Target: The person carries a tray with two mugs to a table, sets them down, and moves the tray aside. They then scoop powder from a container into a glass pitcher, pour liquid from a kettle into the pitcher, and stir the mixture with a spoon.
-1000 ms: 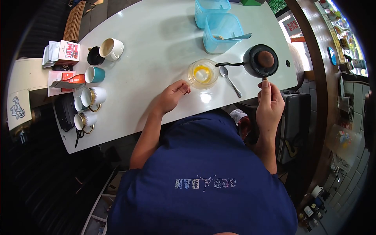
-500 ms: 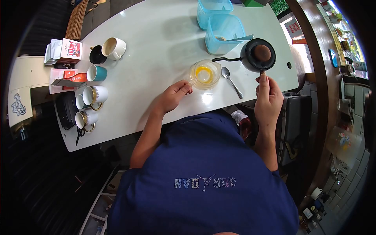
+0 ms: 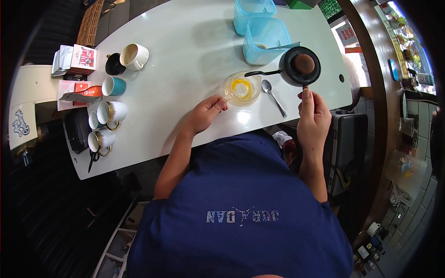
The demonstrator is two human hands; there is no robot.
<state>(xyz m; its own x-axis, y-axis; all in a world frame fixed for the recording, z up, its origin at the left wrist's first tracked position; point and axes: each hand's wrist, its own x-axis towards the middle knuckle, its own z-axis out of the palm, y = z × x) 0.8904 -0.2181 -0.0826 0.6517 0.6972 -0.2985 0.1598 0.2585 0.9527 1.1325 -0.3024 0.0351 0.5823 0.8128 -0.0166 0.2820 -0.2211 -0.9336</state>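
Observation:
My left hand (image 3: 209, 112) is closed around the handle of a clear glass jug (image 3: 243, 88), which stands on the white table near its front edge. A little yellow stuff shows in the bottom of the jug. Fingers wrapped round its handle, my right hand (image 3: 313, 113) holds a small black gooseneck kettle (image 3: 288, 74) with a brown round knob on its lid. The tip of its thin spout (image 3: 259, 72) lies over the jug's upper right rim. I cannot make out any liquid leaving the spout. A metal spoon (image 3: 275, 98) lies on the table between jug and kettle.
Two light-blue plastic tubs (image 3: 266, 55) stand beyond the kettle, one with a utensil across it. At the left are a cream mug (image 3: 135, 57), a teal cup (image 3: 114, 86), white-and-gold mugs (image 3: 112, 112), scissors (image 3: 93, 160), an orange packet (image 3: 85, 94) and small boxes (image 3: 84, 57).
The kettle in my right hand has moved a little to the left, so its spout tip now reaches over the jug's rim. My left hand and the jug stay in place.

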